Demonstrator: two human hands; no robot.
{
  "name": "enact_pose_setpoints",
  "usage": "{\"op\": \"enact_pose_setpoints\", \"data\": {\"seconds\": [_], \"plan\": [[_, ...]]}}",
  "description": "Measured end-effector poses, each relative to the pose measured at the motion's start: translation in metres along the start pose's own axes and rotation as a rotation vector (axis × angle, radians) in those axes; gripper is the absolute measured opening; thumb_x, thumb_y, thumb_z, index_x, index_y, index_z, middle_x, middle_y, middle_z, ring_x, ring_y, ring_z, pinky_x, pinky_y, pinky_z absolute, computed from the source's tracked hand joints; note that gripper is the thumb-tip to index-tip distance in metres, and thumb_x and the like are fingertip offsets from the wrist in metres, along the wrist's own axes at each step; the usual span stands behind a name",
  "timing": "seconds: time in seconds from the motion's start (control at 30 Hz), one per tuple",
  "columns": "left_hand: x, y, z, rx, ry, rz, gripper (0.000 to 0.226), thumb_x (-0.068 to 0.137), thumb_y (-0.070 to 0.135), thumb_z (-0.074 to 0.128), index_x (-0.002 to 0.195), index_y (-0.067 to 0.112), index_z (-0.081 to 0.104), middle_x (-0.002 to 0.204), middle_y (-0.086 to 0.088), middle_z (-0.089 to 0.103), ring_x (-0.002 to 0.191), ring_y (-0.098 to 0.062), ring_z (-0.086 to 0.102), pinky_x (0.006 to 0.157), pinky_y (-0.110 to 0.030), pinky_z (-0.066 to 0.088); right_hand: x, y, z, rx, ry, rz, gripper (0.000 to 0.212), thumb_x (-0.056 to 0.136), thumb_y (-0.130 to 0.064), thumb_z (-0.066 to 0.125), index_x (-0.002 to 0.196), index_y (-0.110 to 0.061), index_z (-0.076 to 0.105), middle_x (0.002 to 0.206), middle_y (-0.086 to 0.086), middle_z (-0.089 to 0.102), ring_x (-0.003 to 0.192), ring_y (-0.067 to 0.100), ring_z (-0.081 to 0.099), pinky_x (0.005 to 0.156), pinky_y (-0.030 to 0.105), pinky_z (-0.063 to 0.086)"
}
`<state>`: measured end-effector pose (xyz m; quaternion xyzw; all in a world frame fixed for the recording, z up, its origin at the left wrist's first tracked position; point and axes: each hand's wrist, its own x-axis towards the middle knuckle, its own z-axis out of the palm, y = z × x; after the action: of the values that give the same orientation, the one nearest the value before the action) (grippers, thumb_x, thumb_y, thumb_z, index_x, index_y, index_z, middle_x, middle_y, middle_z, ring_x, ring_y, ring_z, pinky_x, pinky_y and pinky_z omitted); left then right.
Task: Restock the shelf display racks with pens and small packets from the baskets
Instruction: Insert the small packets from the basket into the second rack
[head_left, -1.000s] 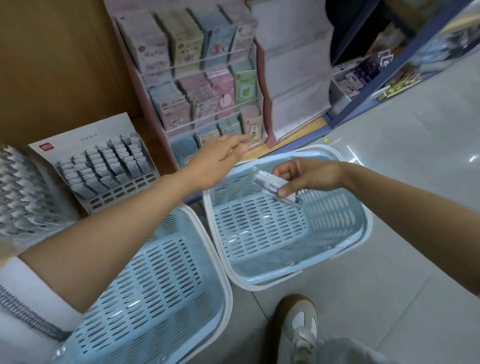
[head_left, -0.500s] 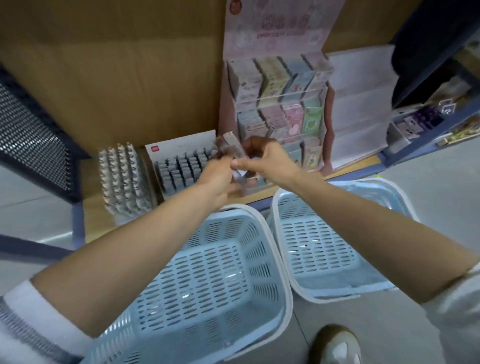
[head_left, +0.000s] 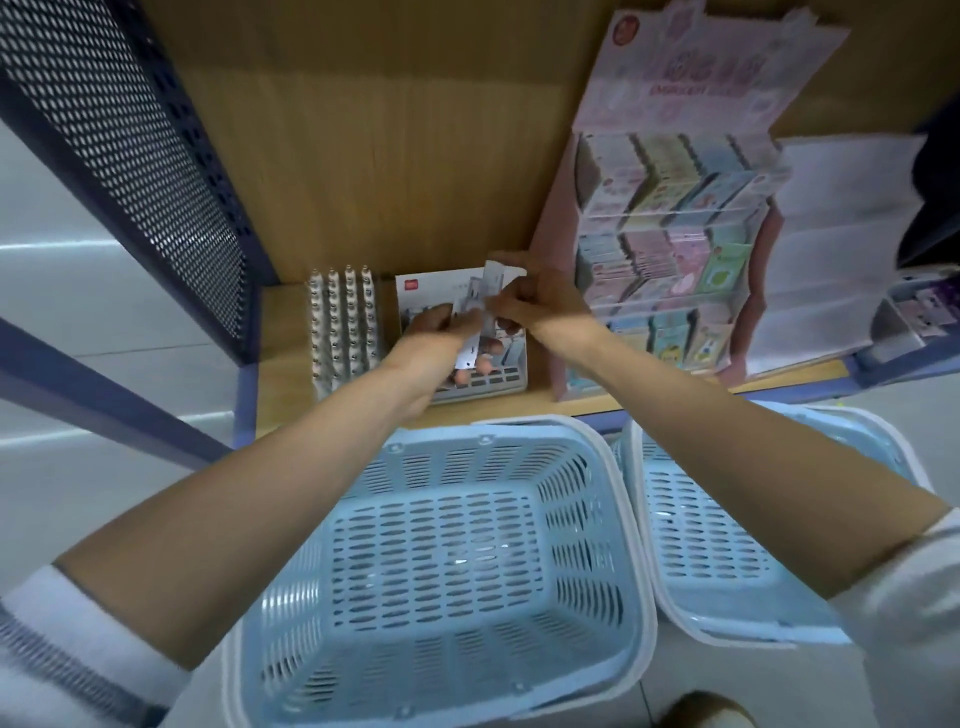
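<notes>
hands, left (head_left: 431, 343) and right (head_left: 535, 306), grip one packet (head_left: 485, 299); two baskets (head_left: 621, 499).

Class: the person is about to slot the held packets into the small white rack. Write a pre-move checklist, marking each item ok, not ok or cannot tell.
1. Left hand grips the packets: ok.
2. Right hand pinches their upper end: ok.
3. Packets held above the white rack: ok.
4. Free slot under them: cannot tell, the hands cover it.
5. More stock in the near basket: not ok, none visible.
6. Packets facing the right way: cannot tell, blurred.
</notes>
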<state>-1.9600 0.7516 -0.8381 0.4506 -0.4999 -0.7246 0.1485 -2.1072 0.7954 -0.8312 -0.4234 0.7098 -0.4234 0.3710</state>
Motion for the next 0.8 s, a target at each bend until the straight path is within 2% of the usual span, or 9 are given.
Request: {"op": "enact_pose_setpoints", "data": {"seconds": [0.1, 0.17, 0.23, 0.3, 0.4, 0.5, 0.6, 0.7, 0.8], "plan": [[0.003, 0.0, -0.003, 0.101, -0.016, 0.061, 0.013, 0.102, 0.03, 0.048, 0.098, 0.022, 0.058, 0.075, 0.0, 0.071, 0.061, -0.016, 0.062, 0.046, -0.02, 0.036, 0.005, 0.003, -0.001, -0.02, 0.009, 0.006, 0.03, 0.089, -0.009, 0.065, 0.117, -0.009, 0.055, 0.071, 0.009, 0.062, 0.06, 0.013, 0.06, 0.063, 0.028, 0.054], [0.005, 0.001, -0.006, 0.136, -0.039, 0.062, 0.017, 0.103, 0.028, 0.046, 0.107, 0.017, 0.058, 0.087, -0.004, 0.072, 0.063, -0.018, 0.066, 0.047, -0.022, 0.038, 0.005, 0.002, -0.006, 0.016, 0.043, 0.002, 0.032, 0.088, -0.008, 0.065, 0.119, -0.006, 0.054, 0.073, 0.006, 0.064, 0.061, 0.013, 0.063, 0.064, 0.027, 0.056], [0.008, 0.003, -0.012, 0.151, -0.013, 0.025, 0.024, 0.103, 0.028, 0.044, 0.115, 0.012, 0.057, 0.094, -0.007, 0.072, 0.062, -0.016, 0.069, 0.047, -0.022, 0.039, 0.006, 0.0, -0.015, 0.037, 0.099, -0.02, 0.021, 0.088, -0.002, 0.064, 0.106, -0.012, 0.057, 0.075, 0.008, 0.064, 0.059, 0.013, 0.063, 0.061, 0.025, 0.056], [0.009, 0.005, -0.021, 0.178, 0.031, 0.002, 0.023, 0.103, 0.026, 0.044, 0.113, 0.01, 0.057, 0.087, -0.006, 0.072, 0.054, -0.013, 0.067, 0.044, -0.02, 0.039, 0.006, 0.0, -0.027, 0.017, 0.18, -0.051, 0.025, 0.088, 0.001, 0.06, 0.092, -0.023, 0.054, 0.074, 0.01, 0.062, 0.056, 0.009, 0.063, 0.057, 0.021, 0.053], [0.009, 0.007, -0.031, 0.239, -0.009, 0.02, 0.021, 0.101, 0.025, 0.05, 0.112, 0.009, 0.057, 0.079, -0.007, 0.07, 0.048, -0.009, 0.064, 0.037, -0.016, 0.036, 0.002, 0.009, -0.033, -0.208, 0.137, -0.067, 0.026, 0.09, -0.003, 0.06, 0.085, -0.027, 0.051, 0.077, 0.005, 0.061, 0.062, 0.009, 0.062, 0.06, 0.018, 0.05], [0.011, 0.008, -0.034, 0.259, -0.06, 0.049, 0.024, 0.099, 0.026, 0.054, 0.117, 0.009, 0.056, 0.078, -0.008, 0.07, 0.046, -0.008, 0.062, 0.034, -0.015, 0.034, -0.007, 0.035, -0.026, -0.448, 0.067, -0.05, 0.013, 0.087, -0.006, 0.064, 0.09, -0.016, 0.058, 0.083, 0.003, 0.064, 0.07, 0.014, 0.059, 0.06, 0.006, 0.041], [0.015, 0.005, -0.036, 0.245, -0.066, 0.07, 0.024, 0.099, 0.025, 0.056, 0.117, 0.01, 0.057, 0.079, -0.009, 0.071, 0.046, -0.01, 0.061, 0.034, -0.016, 0.033, -0.01, 0.059, -0.022, -0.555, 0.073, -0.044, 0.014, 0.081, -0.005, 0.07, 0.095, -0.006, 0.068, 0.089, 0.01, 0.069, 0.081, 0.025, 0.065, 0.066, 0.019, 0.042], [0.019, 0.001, -0.039, 0.23, -0.068, 0.077, 0.024, 0.099, 0.025, 0.055, 0.118, 0.01, 0.057, 0.08, -0.009, 0.071, 0.046, -0.01, 0.061, 0.035, -0.016, 0.033, -0.005, 0.073, -0.02, -0.575, 0.087, 0.019, 0.015, 0.08, -0.004, 0.071, 0.094, -0.008, 0.069, 0.094, 0.011, 0.07, 0.086, 0.026, 0.064, 0.071, 0.023, 0.045], [0.021, -0.002, -0.041, 0.241, -0.079, 0.066, 0.022, 0.099, 0.024, 0.054, 0.116, 0.011, 0.056, 0.081, -0.008, 0.07, 0.045, -0.009, 0.06, 0.035, -0.016, 0.033, 0.0, 0.084, -0.016, -0.582, 0.086, 0.031, 0.014, 0.08, -0.003, 0.07, 0.092, -0.009, 0.069, 0.094, 0.011, 0.069, 0.088, 0.027, 0.064, 0.079, 0.036, 0.052]]}}
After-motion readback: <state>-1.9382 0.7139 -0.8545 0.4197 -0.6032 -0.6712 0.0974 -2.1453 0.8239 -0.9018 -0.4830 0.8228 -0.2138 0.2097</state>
